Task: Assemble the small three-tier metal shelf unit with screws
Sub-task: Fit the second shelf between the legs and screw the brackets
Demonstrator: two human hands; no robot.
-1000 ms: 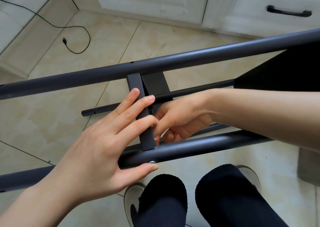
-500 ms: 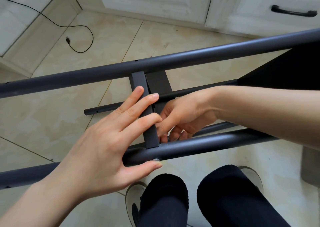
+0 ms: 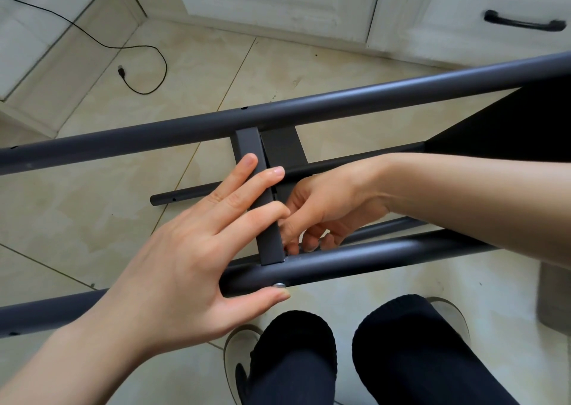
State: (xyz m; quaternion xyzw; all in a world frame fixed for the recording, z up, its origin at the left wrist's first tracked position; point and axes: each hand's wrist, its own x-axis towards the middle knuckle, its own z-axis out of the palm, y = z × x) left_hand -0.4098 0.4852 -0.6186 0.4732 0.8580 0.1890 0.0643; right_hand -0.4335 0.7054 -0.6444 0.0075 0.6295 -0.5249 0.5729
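Frame (image 3: 309, 107) held above tiled floor (image 3: 77, 219): two long tubes running left to right, near tube (image 3: 386, 257) and far tube (image 3: 340, 103), joined by flat crossbar (image 3: 262, 206).
Left hand (image 3: 191, 262): fingers (image 3: 244, 182) straight, pressed flat across crossbar; thumb under near tube, just beside screw head (image 3: 279, 285).
Right hand (image 3: 327, 210): reached in from right, behind crossbar; fingers curled down at joint of crossbar and near tube. Item held, if any: cannot tell, fingertips hidden.
Dark shelf panel (image 3: 509, 123) at right end of frame.
Loose tube (image 3: 185, 197) lower, beyond crossbar.
Cable (image 3: 148, 64) on floor, far left.
Knees (image 3: 355, 352) below near tube.
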